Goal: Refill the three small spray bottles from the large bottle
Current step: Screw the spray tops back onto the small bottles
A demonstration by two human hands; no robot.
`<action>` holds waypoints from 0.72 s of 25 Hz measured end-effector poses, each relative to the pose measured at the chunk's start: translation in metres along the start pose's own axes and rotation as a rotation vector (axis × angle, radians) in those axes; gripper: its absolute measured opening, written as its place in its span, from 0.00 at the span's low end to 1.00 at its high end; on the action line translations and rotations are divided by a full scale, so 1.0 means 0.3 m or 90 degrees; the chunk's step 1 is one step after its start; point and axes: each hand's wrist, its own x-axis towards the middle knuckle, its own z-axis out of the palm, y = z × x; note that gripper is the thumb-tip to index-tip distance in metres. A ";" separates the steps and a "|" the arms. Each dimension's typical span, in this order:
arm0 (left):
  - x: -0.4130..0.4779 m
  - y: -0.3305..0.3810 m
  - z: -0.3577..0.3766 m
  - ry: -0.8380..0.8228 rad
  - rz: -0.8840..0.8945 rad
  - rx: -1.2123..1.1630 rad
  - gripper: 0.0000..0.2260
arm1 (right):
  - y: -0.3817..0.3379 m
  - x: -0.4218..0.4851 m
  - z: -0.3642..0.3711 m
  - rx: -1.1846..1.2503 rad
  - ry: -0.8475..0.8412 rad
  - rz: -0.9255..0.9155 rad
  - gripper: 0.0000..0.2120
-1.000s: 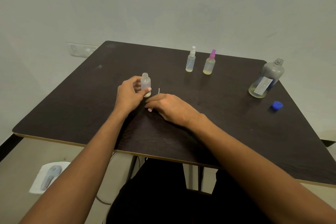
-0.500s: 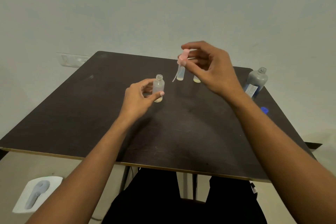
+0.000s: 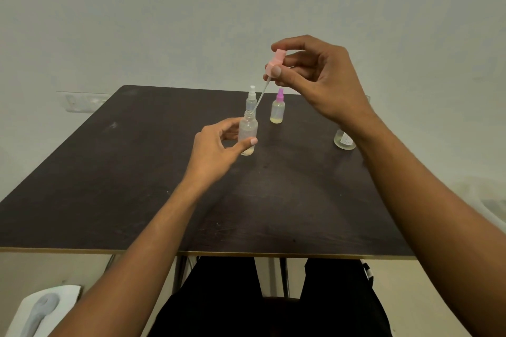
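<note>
Spray bottle (image 3: pixel 247 131), uncapped, gripped by left fingers (image 3: pixel 247 143); pink sprayer (image 3: pixel 275 61) pinched by right fingers (image 3: pixel 286 74); dark table (image 3: pixel 123 172), pale wall (image 3: pixel 164 22) behind

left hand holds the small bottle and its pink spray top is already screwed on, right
Not quite. The left hand does hold the small bottle, but the pink spray top is not screwed on: the head view shows the right hand pinching it above the bottle's open neck, its tube angled down toward the opening.
</note>
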 end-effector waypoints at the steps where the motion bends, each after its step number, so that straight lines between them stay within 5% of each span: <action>1: -0.003 0.004 0.002 -0.003 0.002 0.000 0.20 | 0.004 -0.003 0.000 -0.002 -0.007 0.005 0.19; 18: -0.031 0.064 0.007 -0.016 -0.002 -0.011 0.22 | 0.099 -0.037 0.069 -0.132 -0.179 0.037 0.16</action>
